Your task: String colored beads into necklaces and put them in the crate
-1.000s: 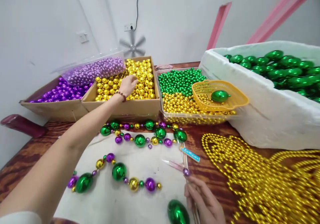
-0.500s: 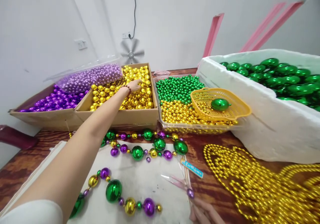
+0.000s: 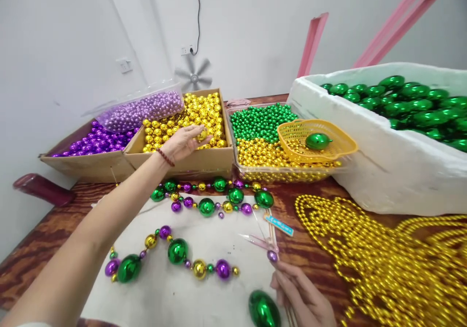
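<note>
My left hand (image 3: 184, 143) is turned palm up in front of the box of gold beads, its fingers curled round a gold bead (image 3: 202, 133). Low on the right, my right hand (image 3: 304, 293) pinches a small light-purple bead (image 3: 272, 256) at its fingertips. Thin strands show under that hand; a thin line rises past the bead. Close by lies a big green oval bead (image 3: 263, 308). A strung row of green, gold and purple beads (image 3: 178, 251) rests on the pale cloth (image 3: 153, 298). Pink-handled scissors (image 3: 257, 242) lie just beyond the light-purple bead.
Cardboard boxes hold purple beads (image 3: 95, 139) and gold beads (image 3: 206, 108). A clear tray holds small green beads (image 3: 259, 122) and gold ones. An orange basket (image 3: 337, 144) sits on it. Right are a white foam box (image 3: 339, 118) and gold bead strands (image 3: 383, 249).
My left hand has come back out of the gold beads with one gold bead. My right hand has risen further into view, and the big green bead now shows beside it.
</note>
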A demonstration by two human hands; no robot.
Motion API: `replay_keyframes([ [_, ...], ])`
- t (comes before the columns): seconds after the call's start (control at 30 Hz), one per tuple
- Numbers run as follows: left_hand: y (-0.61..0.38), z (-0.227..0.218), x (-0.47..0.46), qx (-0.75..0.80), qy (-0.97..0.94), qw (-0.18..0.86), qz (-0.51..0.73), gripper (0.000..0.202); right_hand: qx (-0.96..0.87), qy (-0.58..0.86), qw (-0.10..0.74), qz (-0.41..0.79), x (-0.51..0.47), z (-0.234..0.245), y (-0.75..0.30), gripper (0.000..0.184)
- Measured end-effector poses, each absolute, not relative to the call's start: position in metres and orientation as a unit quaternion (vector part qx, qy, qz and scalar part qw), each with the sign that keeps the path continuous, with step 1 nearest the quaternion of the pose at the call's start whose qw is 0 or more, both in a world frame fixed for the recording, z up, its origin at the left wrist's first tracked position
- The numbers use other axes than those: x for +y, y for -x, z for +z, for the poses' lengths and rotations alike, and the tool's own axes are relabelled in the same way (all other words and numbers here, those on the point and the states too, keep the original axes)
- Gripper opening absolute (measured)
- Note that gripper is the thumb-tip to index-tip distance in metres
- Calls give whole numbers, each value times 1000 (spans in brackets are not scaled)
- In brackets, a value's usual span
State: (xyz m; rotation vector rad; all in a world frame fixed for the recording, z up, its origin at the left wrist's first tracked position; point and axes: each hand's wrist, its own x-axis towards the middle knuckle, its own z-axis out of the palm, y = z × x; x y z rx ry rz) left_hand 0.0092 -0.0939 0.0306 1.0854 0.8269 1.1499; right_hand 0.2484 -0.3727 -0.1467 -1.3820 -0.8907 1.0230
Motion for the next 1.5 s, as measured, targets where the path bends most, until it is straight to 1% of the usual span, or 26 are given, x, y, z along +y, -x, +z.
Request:
replay_keyframes([
  [0.07,-25,26,-133,315,-414,704,484,12,-412,577,563,425,-374,-145,-249,35],
  [0.1,-33,21,-151,310,-393,736,457,17,-429,572,561,418,-375,-144,-251,32],
  [0.2,-52,-3,-195,311,-354,795,383,30,-452,558,573,394,-379,-144,-254,26],
  [0.3,-62,-32,-220,312,-326,806,383,33,-445,549,589,391,-385,-144,-254,20],
  [0.37,-65,-48,-230,317,-305,807,395,30,-450,548,586,392,-389,-145,-254,17],
  [0.5,-69,-71,-245,326,-251,809,421,9,-474,548,565,395,-396,-147,-254,15],
  [0.63,-73,-86,-252,357,-229,810,405,18,-488,555,546,395,-400,-149,-253,17],
  [0.73,-74,-90,-253,357,-221,815,400,20,-498,559,539,387,-402,-150,-251,16],
  [0.9,-79,-85,-254,326,-153,815,454,9,-533,556,525,363,-406,-152,-250,15],
  [1.03,-84,-81,-257,324,-119,803,486,17,-559,551,516,342,-406,-152,-250,15],
  [1.1,-86,-80,-258,327,-114,801,489,17,-565,551,515,335,-406,-152,-250,15],
  [1.27,-86,-80,-261,322,-123,800,491,12,-567,552,516,328,-404,-151,-248,14],
  [1.5,-89,-82,-267,316,-186,780,506,7,-553,559,519,334,-405,-158,-244,13],
])
